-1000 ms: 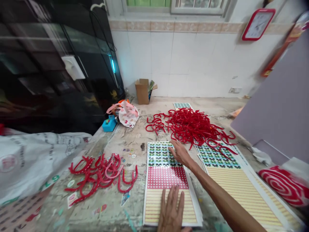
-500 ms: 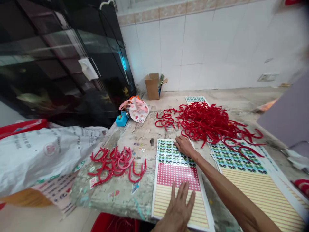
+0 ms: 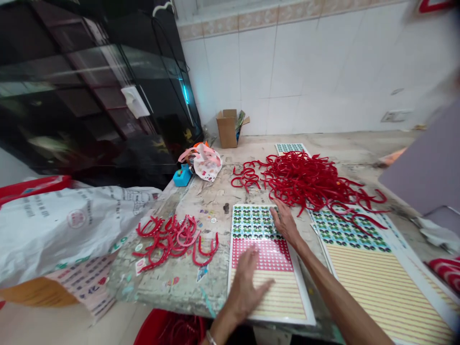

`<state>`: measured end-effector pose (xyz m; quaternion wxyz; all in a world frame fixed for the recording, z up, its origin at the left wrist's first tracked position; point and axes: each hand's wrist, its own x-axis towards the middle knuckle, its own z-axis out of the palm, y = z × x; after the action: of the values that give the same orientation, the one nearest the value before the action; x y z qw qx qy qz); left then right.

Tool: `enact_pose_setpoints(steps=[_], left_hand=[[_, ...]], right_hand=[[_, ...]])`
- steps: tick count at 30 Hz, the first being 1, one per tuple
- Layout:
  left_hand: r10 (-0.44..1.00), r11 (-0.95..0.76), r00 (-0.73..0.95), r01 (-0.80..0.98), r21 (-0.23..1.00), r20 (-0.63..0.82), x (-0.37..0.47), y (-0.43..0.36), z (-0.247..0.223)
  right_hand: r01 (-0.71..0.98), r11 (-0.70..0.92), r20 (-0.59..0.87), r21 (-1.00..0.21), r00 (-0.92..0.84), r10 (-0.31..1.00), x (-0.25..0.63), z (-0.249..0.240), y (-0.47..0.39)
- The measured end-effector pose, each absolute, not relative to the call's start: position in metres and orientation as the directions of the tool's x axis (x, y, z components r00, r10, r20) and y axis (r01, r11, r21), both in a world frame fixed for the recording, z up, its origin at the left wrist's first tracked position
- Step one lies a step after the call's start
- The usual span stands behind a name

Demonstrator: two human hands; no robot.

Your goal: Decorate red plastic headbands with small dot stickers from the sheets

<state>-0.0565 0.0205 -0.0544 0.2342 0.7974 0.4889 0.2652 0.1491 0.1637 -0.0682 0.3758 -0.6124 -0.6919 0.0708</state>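
A sticker sheet (image 3: 266, 292) lies in front of me, with cartoon eyes at its far end, a red patterned band in the middle and yellow striped strips nearer me. My left hand (image 3: 246, 282) is over its red and yellow parts, fingers stretched and thumb apart, holding nothing; whether it touches the sheet I cannot tell. At the sheet's far right corner rests my right hand (image 3: 285, 221), fingers extended along the edge. Just beyond it spreads a big heap of red fuzzy bent strips (image 3: 305, 179). A smaller group of such strips (image 3: 168, 242) lies to the left.
More sticker sheets (image 3: 381, 278) lie at the right. A small cardboard box (image 3: 227, 129), a white-and-pink bag (image 3: 207, 163) and a blue tape dispenser (image 3: 182, 176) stand toward the back. A white sack (image 3: 72, 225) is at the left, a red tub (image 3: 151, 330) below the table edge.
My left hand has moved forward and left over the sheet, with its thumb spread out. My right hand has shifted slightly right along the far corner. The sheet's near edge has moved slightly away from me.
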Motion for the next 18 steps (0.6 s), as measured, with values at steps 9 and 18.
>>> enact_pose_setpoints(steps=[9,18], left_hand=[[0.983,-0.129,-0.030,0.580,0.804,0.179,-0.069,0.105,-0.069],[0.981,-0.141,-0.029,0.581,0.801,0.193,-0.059,0.110,-0.078]], right_hand=[[0.680,0.048,0.341,-0.731,0.304,0.890,0.147,-0.094,0.114],[0.714,0.095,0.366,-0.694,0.236,0.900,0.147,-0.087,0.117]])
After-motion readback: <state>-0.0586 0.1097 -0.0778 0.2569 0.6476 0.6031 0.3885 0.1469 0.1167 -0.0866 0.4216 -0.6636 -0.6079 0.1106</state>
